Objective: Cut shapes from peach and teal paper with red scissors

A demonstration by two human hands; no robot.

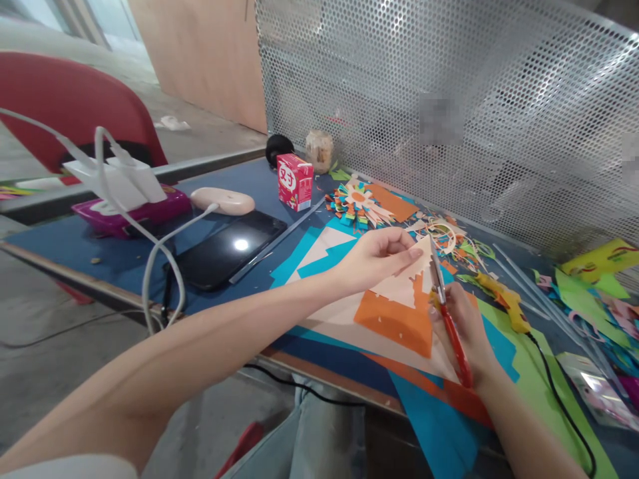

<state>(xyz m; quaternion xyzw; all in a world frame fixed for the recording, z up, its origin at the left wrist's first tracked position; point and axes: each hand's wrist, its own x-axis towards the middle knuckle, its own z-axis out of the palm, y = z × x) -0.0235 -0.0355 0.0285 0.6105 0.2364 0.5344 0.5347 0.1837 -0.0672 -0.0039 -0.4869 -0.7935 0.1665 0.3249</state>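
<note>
In the head view, my left hand (384, 256) pinches a small cream paper piece (422, 256) with a notched lower edge. My right hand (462, 319) grips red-handled scissors (452, 336), their metal blades pointing up and away at the right side of that piece. Whether the blades touch the paper I cannot tell. Below both hands lie overlapping sheets, among them an orange sheet (394, 322) sprinkled with tiny cream scraps. Beyond my left hand rests a fringed paper flower (358, 199) in cream, orange, blue and green.
A yellow glue gun (504, 299) with a black cord lies to the right. Curled paper scraps (449, 236) cover the area behind my hands. Toward the left are a black phone (234, 249), a pink drink carton (294, 183) and a purple power strip (134, 209) with white cables.
</note>
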